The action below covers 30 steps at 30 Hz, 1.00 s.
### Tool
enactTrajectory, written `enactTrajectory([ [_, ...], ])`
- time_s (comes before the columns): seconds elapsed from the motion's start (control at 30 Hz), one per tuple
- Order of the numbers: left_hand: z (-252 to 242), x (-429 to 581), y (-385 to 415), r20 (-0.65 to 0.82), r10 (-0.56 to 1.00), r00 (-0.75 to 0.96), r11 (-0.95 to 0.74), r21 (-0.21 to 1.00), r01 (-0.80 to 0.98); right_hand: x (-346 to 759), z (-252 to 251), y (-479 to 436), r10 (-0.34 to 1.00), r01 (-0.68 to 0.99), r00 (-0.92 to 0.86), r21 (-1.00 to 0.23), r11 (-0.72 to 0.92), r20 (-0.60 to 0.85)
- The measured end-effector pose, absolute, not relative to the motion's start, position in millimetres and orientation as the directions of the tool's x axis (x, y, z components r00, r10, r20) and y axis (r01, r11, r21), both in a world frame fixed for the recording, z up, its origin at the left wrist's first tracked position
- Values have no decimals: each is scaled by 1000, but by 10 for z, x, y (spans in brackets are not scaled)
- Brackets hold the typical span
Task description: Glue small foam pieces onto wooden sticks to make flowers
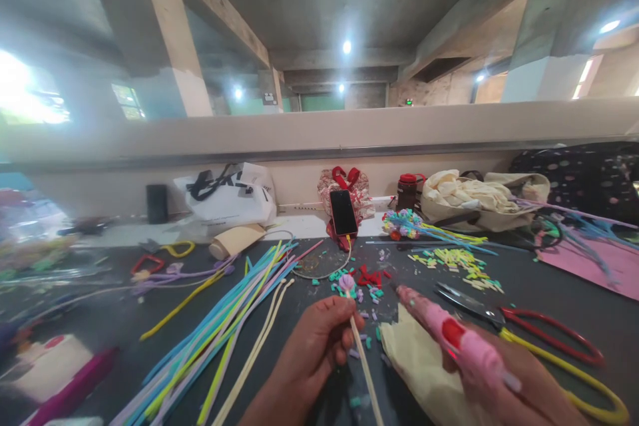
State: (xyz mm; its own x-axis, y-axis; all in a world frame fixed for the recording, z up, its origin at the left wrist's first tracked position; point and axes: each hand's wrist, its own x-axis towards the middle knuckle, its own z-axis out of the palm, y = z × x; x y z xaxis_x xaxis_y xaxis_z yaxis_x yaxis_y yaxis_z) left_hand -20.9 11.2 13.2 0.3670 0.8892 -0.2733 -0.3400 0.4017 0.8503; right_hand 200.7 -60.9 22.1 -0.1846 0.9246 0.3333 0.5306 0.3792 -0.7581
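Smooth plastic glue gun (pixel 474 349)

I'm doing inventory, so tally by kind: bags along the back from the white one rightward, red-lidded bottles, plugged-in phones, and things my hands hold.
Bags: 4 (white bag, red-patterned bag, cream bag, dark spotted bag)
Red-lidded bottle: 1
Plugged-in phone: 1
Held things: 2 (pink glue gun, right hand; cream stem, left hand)
Total: 8

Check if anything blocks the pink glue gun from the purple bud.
Nothing visible: the gap between the glue gun in the right hand and the purple bud in the left hand looks open. Red scraps there lie on the tabletop.
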Motion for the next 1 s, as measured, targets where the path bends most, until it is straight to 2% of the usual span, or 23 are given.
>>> enactTrajectory([
  [0.07,164,-215,97,-251,896,366,380,861,-340,2140,202,-629,871,710,-268,-527,467,412],
  [0.13,200,-216,77,-251,888,384,379,874,-305,2241,130,-639,864,825,-317,-335,454,391],
  [0.27,233,-230,61,-255,887,385,374,886,-275,2302,-58,-655,935,940,-272,-147,309,226],
  [0.47,181,-261,95,-224,904,365,335,900,-278,2280,-17,-688,937,948,-296,-62,312,187],
  [0.63,191,-248,86,-225,896,384,339,904,-260,2099,275,-560,851,873,-447,-76,482,275],
  [0.73,210,-233,70,-249,887,390,358,903,-239,1821,381,-366,765,769,-632,-19,639,123],
  [0.83,225,-220,52,-253,884,393,365,899,-241,1567,334,-168,766,761,-642,90,642,-30],
  [1.0,228,-209,36,-236,873,427,365,896,-251,1405,114,-46,783,777,-614,100,622,-97],
])
